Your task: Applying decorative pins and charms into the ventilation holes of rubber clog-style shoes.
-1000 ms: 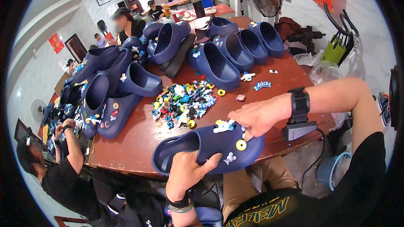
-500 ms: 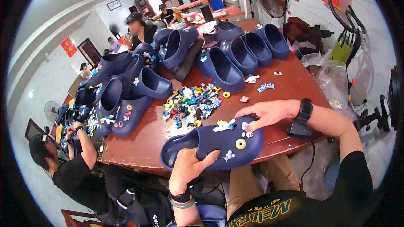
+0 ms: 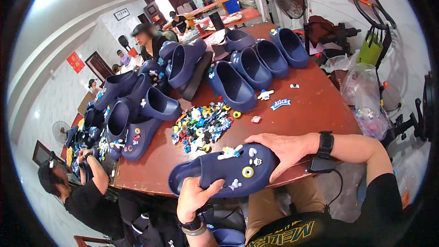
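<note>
**Bright Room, Bent Edges**

We see a bright room, its ceiling (image 3: 64, 0) washed nearly white at upper left and a doorway (image 3: 164, 8) glowing far back. A faint sheen lies on the tabletop (image 3: 315, 110); beneath it we find deep shadow. The clog (image 3: 228, 167) looks fairly crisp, while a person (image 3: 157, 48) farther back is blurred about the head. Straight lines bow toward the black rim.

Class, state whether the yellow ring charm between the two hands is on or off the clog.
On: the ring charm sits against the upper of the clog, touched by neither left hand nor right hand.
</note>
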The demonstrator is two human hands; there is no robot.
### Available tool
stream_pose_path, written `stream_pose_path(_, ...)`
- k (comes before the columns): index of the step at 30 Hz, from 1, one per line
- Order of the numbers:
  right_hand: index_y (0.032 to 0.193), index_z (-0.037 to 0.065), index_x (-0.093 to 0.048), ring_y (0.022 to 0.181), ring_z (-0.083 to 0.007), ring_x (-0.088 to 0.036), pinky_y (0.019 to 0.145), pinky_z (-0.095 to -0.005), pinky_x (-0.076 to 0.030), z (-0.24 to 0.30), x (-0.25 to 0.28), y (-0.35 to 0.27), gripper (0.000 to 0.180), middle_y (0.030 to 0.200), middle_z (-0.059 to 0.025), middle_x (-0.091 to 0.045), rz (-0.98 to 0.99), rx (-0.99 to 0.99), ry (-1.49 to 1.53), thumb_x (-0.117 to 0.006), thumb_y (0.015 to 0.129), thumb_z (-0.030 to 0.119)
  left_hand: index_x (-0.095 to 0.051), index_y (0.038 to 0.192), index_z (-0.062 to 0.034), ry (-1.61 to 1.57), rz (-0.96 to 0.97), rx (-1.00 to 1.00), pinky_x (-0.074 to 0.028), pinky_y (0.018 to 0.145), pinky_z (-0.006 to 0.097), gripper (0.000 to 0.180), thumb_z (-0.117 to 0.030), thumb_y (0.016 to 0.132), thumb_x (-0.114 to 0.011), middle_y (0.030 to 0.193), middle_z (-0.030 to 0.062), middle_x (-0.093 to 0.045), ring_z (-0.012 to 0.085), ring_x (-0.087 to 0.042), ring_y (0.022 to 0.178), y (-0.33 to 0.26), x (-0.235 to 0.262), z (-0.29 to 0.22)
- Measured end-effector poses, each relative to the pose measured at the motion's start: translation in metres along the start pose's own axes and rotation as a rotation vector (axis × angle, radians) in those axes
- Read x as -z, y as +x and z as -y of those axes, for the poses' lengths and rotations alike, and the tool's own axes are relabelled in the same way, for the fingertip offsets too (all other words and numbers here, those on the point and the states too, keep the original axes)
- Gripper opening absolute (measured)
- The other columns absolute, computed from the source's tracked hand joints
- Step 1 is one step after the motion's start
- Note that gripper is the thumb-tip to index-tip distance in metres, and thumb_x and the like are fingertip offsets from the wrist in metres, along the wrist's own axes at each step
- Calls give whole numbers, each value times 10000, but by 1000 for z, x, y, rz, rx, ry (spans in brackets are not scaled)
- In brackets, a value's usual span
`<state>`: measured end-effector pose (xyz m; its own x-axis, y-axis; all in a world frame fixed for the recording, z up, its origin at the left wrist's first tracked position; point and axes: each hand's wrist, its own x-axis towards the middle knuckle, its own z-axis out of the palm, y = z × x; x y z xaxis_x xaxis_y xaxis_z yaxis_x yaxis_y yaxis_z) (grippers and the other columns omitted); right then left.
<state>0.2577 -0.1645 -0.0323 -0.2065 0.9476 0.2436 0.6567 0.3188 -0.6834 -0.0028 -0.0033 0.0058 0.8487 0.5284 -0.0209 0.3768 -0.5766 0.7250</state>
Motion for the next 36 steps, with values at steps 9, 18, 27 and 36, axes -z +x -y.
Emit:
stream_pose_path(9,1397,26,-280,1204,-371,-453,1052,-451,-339,-6,-4,-2,1034,1265,-232,-455,-51,49,-4,-829,638,463,-633,848,24,106,-733,-243,-424,735,262,145,-91,915,-576,874,63,-609,141,-540,809,-8,5,39)
stream_pose_path(18,1396,8,-280,1219,-370,-449,1048,-443,-350,-10,-7,-4,1054,1288,-241,-452,-74,51,-13,-834,629,473,-604,1095,11,-23,-217,353,-439,610,272,338,-184,820,-580,737,53,-571,135,-521,627,-17,58,69)
stream_pose_path(27,1353,30,-346,1114,-412,-529,978,-458,-422,-16,2,2,698,1240,-258,-508,-171,-263,-41,-656,854,407,-395,1377,21,-479,33,407,-468,812,256,629,-41,770,-548,1054,74,-616,151,-589,913,-47,56,82)
stream_pose_path(36,1414,7,-270,1136,-191,-519,952,-334,-445,-24,-4,3,587,1307,-128,-466,-550,22,612,-583,955,194,-340,1444,-78,-889,8,369,-531,746,243,650,-11,814,-486,1122,51,-611,112,-623,902,-42,37,5)
